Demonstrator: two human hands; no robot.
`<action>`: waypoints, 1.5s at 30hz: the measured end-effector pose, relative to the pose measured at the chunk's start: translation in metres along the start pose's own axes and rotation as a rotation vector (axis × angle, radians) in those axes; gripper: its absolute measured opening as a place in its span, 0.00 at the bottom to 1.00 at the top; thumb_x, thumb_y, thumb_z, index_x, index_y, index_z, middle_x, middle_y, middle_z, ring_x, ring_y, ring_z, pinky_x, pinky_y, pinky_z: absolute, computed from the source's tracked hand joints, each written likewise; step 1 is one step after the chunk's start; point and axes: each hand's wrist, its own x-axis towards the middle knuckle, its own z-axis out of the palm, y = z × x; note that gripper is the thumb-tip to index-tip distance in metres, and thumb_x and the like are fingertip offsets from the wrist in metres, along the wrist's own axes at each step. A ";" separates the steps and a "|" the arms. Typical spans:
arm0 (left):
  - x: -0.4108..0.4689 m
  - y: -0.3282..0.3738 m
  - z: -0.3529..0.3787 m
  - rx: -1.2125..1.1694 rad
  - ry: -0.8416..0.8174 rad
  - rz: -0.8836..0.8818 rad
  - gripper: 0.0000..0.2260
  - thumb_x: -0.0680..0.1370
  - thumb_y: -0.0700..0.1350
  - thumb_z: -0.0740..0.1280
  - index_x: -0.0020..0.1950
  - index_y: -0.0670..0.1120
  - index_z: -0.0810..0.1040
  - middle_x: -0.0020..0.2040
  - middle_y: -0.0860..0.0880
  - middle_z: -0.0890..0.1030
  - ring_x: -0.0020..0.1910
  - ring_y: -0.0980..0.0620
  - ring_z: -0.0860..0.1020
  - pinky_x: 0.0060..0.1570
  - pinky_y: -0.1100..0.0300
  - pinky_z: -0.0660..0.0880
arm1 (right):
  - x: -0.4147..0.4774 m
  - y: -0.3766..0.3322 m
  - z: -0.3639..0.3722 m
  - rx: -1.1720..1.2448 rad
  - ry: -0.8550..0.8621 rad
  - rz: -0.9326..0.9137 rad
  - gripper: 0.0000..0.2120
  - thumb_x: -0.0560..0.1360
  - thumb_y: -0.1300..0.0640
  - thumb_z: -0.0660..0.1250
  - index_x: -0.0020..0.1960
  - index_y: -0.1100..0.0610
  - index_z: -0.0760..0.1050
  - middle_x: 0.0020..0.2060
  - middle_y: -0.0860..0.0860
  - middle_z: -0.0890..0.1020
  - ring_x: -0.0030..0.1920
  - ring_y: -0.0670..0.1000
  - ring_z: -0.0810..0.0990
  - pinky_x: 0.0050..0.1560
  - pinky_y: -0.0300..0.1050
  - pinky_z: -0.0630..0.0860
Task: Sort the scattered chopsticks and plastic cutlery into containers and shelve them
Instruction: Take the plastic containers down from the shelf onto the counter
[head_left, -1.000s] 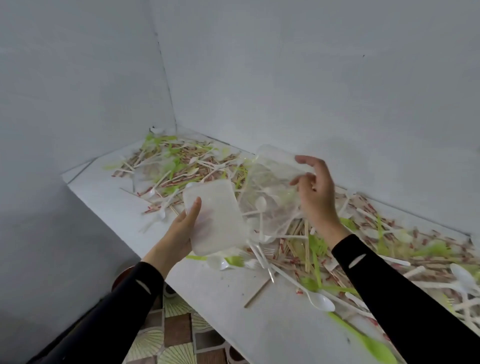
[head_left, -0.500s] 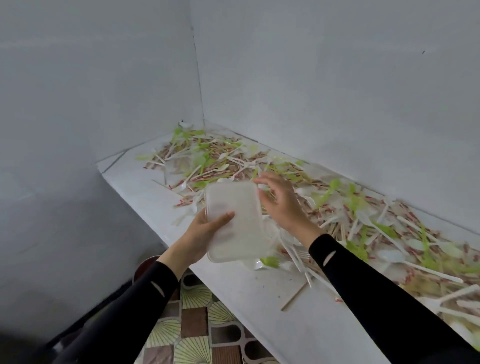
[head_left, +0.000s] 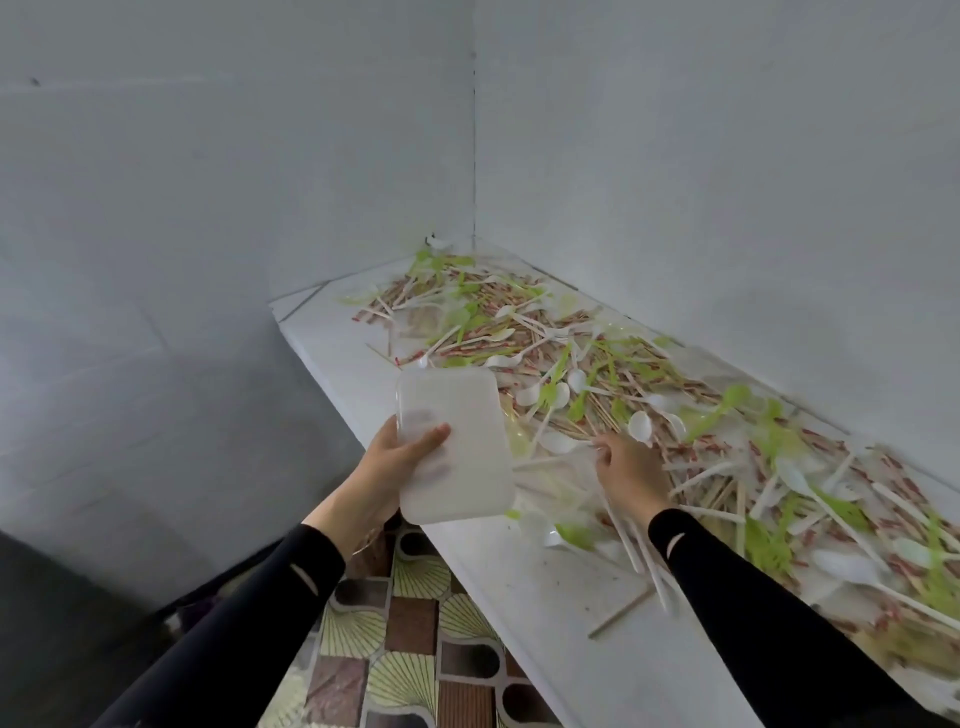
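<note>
My left hand (head_left: 389, 460) grips a translucent white rectangular lid (head_left: 457, 457), tilted, above the counter's front edge. My right hand (head_left: 626, 470) is low over the pile, back up, fingers curled on the rim of a clear plastic container (head_left: 556, 480) that rests blurred on the counter. A dense scatter of wrapped chopsticks (head_left: 467, 343), white plastic spoons (head_left: 640, 426) and green plastic forks (head_left: 722, 410) covers the white counter (head_left: 545, 597) from the far corner to the right edge of view.
Grey walls close the counter at the back and left, meeting in a corner (head_left: 474, 208). One bare wooden chopstick (head_left: 621, 616) lies near the front edge. Patterned floor tiles (head_left: 415, 649) show below the counter between my arms.
My right hand has come down from the raised clear container's height to the counter, right of the lid. My left hand keeps hold of the lid. The view has swung left toward the corner.
</note>
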 end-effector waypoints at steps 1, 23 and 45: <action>0.002 -0.002 0.001 -0.004 0.018 -0.007 0.17 0.78 0.43 0.70 0.64 0.39 0.75 0.58 0.38 0.82 0.52 0.42 0.83 0.46 0.50 0.82 | -0.001 -0.005 -0.007 0.140 0.008 0.036 0.15 0.79 0.62 0.58 0.61 0.64 0.78 0.51 0.58 0.83 0.45 0.58 0.79 0.46 0.46 0.74; 0.011 -0.019 0.113 -0.017 -0.393 -0.346 0.24 0.80 0.61 0.58 0.63 0.45 0.80 0.58 0.43 0.83 0.55 0.46 0.82 0.51 0.54 0.80 | -0.065 0.033 -0.115 0.457 0.189 -0.439 0.13 0.74 0.73 0.65 0.46 0.57 0.82 0.68 0.49 0.72 0.69 0.42 0.70 0.66 0.38 0.71; 0.203 0.015 0.064 0.159 -0.291 -0.252 0.14 0.78 0.53 0.67 0.57 0.44 0.80 0.41 0.48 0.85 0.38 0.51 0.84 0.35 0.57 0.80 | 0.116 0.051 -0.054 -0.022 0.009 0.332 0.27 0.77 0.58 0.61 0.76 0.55 0.62 0.77 0.55 0.60 0.76 0.57 0.59 0.73 0.54 0.63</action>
